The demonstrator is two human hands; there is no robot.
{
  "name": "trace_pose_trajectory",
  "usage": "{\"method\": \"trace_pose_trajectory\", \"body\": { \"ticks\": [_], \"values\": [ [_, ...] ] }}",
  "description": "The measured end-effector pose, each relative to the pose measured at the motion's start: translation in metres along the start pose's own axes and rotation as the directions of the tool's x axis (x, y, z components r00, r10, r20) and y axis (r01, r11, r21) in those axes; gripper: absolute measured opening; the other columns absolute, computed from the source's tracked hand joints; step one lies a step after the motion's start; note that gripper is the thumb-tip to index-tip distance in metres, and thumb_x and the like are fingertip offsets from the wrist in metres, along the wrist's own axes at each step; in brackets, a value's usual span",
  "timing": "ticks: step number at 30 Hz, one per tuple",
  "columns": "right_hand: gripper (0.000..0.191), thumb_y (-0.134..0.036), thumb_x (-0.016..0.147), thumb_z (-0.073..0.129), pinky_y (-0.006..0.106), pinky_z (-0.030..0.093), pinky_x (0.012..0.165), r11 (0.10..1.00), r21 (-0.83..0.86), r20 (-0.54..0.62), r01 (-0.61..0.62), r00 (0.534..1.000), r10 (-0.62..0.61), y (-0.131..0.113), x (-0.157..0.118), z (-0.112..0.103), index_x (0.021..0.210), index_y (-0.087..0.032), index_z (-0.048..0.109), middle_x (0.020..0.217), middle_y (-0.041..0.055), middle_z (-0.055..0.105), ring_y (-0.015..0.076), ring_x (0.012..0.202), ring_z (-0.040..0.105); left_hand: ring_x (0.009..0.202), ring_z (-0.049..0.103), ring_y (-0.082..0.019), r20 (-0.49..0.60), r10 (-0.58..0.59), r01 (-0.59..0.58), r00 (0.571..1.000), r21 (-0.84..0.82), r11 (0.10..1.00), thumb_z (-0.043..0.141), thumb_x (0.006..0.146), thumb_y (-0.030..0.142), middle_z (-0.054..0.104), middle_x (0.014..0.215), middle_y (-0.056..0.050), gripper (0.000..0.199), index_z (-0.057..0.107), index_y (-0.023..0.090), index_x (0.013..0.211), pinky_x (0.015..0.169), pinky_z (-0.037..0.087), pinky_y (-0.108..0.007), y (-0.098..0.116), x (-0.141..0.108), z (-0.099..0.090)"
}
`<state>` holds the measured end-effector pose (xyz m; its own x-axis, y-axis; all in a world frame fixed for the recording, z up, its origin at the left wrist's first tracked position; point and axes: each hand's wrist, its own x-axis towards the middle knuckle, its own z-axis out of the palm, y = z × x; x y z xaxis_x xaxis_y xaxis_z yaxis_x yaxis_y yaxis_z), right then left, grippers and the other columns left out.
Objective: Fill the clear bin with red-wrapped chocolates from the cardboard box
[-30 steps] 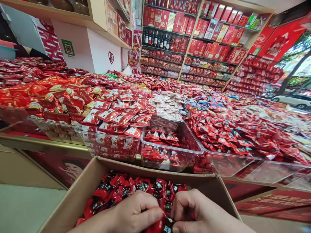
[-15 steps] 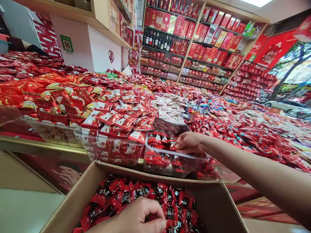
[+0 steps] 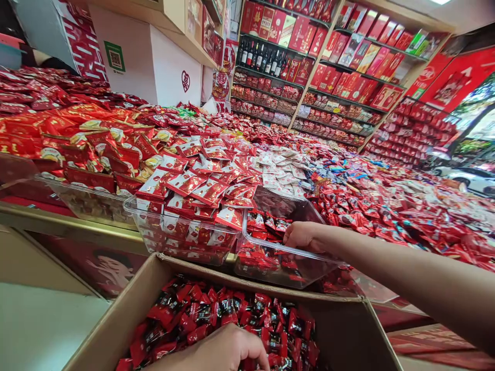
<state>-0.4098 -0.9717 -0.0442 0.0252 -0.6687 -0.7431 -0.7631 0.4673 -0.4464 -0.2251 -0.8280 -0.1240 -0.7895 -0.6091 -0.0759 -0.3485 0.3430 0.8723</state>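
My left hand (image 3: 240, 348) is down inside an open cardboard box (image 3: 116, 314), over a heap of red and black wrapped candies (image 3: 209, 312). Its fingers curl inward, and the lower frame edge cuts off the tips; anything in them is hidden. My right hand (image 3: 303, 236) reaches into a clear plastic bin (image 3: 266, 246) just beyond the box. Similar red and black wrapped candies (image 3: 257, 256) partly fill that bin. The right fingers bend down against the candies there, and their tips are out of sight.
Another clear bin (image 3: 154, 221) beside it is piled with red and white packets (image 3: 209, 190). Heaps of red wrapped sweets (image 3: 356, 206) spread rightward. Wall shelves hold bottles (image 3: 266, 64) and red boxes (image 3: 340, 82). A gold-coloured counter edge (image 3: 96, 226) runs behind the box.
The view has shifted, so the bins appear slightly lower and farther right. My right hand has sunk deeper into its bin. My left hand sits lower in the box, its thumb now out of sight.
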Motion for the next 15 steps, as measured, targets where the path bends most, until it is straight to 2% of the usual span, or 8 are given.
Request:
{"method": "trace_pose_trajectory", "body": {
  "ticks": [7, 12, 15],
  "values": [
    [0.014, -0.002, 0.059, 0.051, 0.018, 0.04, 0.039, 0.995, -0.095, -0.031, 0.006, 0.999, -0.009, -0.001, 0.008, 0.01, 0.051, -0.014, 0.051, 0.039, -0.0022, 0.051, 0.01, 0.041, 0.05, 0.066, 0.055, -0.011, 0.011, 0.037, -0.037, 0.999, 0.044, 0.998, 0.043, 0.076, 0.031, 0.063, 0.075, -0.002, 0.024, 0.062, 0.018, 0.086, 0.061, 0.04, -0.015, -0.009, 0.002, 0.003],
    [0.008, -0.007, 0.06, 0.051, 0.018, 0.038, 0.041, 0.93, -0.361, -0.105, 0.069, 0.988, -0.114, -0.007, 0.002, 0.012, 0.059, -0.014, 0.054, 0.045, -0.0025, 0.053, 0.0101, 0.045, 0.051, 0.059, 0.052, -0.009, 0.031, 0.092, -0.093, 0.995, 0.032, 0.995, 0.046, 0.074, 0.032, 0.061, 0.072, -0.001, 0.023, 0.061, 0.019, 0.086, 0.053, 0.037, -0.013, -0.024, 0.003, 0.007],
    [0.012, -0.008, 0.056, 0.053, 0.019, 0.037, 0.044, 0.864, -0.493, -0.142, 0.103, 0.97, -0.197, -0.012, -0.006, 0.007, 0.065, -0.013, 0.059, 0.056, 0.0013, 0.059, 0.0132, 0.054, 0.054, 0.059, 0.051, -0.008, 0.023, 0.075, -0.077, 0.997, 0.071, 0.995, 0.049, 0.072, 0.031, 0.059, 0.069, 0.002, 0.02, 0.061, 0.02, 0.083, 0.052, 0.035, -0.014, -0.034, 0.005, 0.009]
  ]
}}
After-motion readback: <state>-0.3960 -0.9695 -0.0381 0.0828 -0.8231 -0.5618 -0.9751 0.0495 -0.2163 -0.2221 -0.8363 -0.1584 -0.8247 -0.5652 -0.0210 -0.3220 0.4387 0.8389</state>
